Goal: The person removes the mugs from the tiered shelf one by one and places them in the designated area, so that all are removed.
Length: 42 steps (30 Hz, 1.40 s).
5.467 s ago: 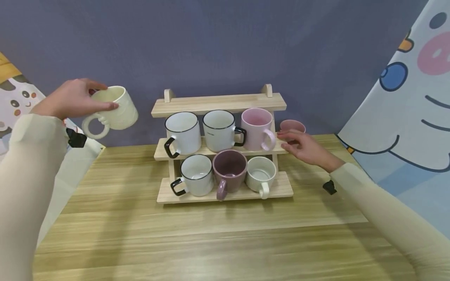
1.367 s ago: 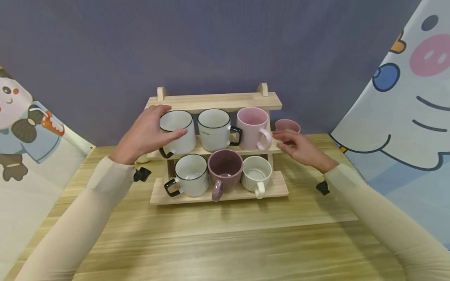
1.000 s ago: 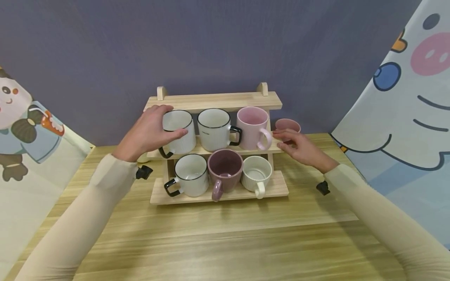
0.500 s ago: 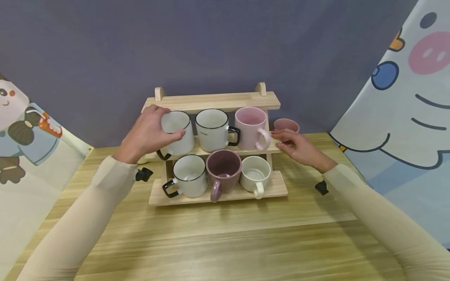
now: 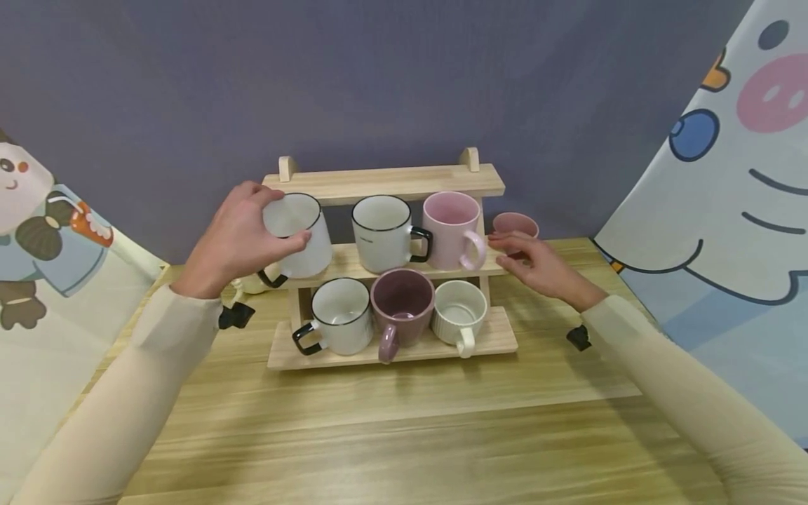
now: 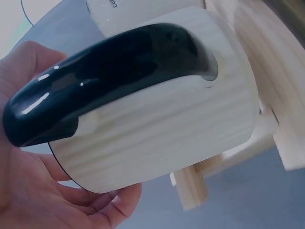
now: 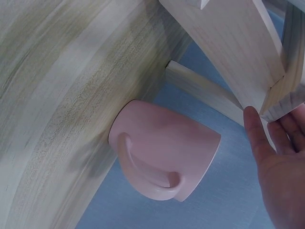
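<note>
At the left end of the rack's middle shelf, my left hand (image 5: 230, 235) grips a white mug (image 5: 309, 249) with a black rim and black handle. Thumb and fingers hold it by its rim, and the mug tilts a little. In the left wrist view the black handle (image 6: 114, 76) faces the camera. My right hand (image 5: 536, 263) holds the right end of the middle shelf of the wooden rack (image 5: 385, 184), thumb and fingers on either side of the board. Beyond that hand, a pink mug (image 7: 164, 143) stands on the table.
On the middle shelf are another white mug (image 5: 381, 242) and a light pink mug (image 5: 449, 235). Below stand a white mug (image 5: 344, 322), a purple mug (image 5: 404, 308) and a ribbed cream mug (image 5: 457, 315). A pale yellow mug (image 5: 252, 283) is partly hidden behind my left wrist.
Earlier my left hand held the pale yellow mug at the far left; that mug now stands left of the rack. In the last half second the white mug has shifted left with my left hand.
</note>
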Motion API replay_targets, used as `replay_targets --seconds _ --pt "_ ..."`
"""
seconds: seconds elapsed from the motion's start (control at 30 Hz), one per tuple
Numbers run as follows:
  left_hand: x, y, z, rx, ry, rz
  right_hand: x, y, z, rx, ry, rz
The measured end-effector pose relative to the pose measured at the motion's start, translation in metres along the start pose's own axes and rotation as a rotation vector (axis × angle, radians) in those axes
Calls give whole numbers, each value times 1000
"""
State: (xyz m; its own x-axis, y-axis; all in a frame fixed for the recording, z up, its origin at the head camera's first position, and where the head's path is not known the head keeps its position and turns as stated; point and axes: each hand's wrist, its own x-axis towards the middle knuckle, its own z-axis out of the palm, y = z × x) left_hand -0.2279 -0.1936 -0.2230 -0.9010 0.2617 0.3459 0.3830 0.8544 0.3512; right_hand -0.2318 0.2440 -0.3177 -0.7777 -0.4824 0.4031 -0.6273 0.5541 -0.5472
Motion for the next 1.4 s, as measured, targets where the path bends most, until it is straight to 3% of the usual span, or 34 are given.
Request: replay_targets --seconds 0.23,0.43,0.77,1.0,1.07,1.23,1.4 --pt "-12 -14 -19 13 29 -5 0 0 0 -5 -16 0" --pt "-23 -27 -34 38 46 -45 0 0 0 -7 -4 -11" --pt "-35 -58 -42 94 21 -106 -1 1 -1 -19 -1 -8" --pt "-45 -77 -39 111 -9 -135 -1 0 -1 -22 -2 -11" --pt "-47 -80 -35 110 -27 -127 -1 11 1 -20 2 -9" --pt "-52 -90 -21 120 -70 -78 0 40 6 -22 7 -4" --pt "-58 -100 -5 149 -104 -8 0 44 7 -14 3 -9"
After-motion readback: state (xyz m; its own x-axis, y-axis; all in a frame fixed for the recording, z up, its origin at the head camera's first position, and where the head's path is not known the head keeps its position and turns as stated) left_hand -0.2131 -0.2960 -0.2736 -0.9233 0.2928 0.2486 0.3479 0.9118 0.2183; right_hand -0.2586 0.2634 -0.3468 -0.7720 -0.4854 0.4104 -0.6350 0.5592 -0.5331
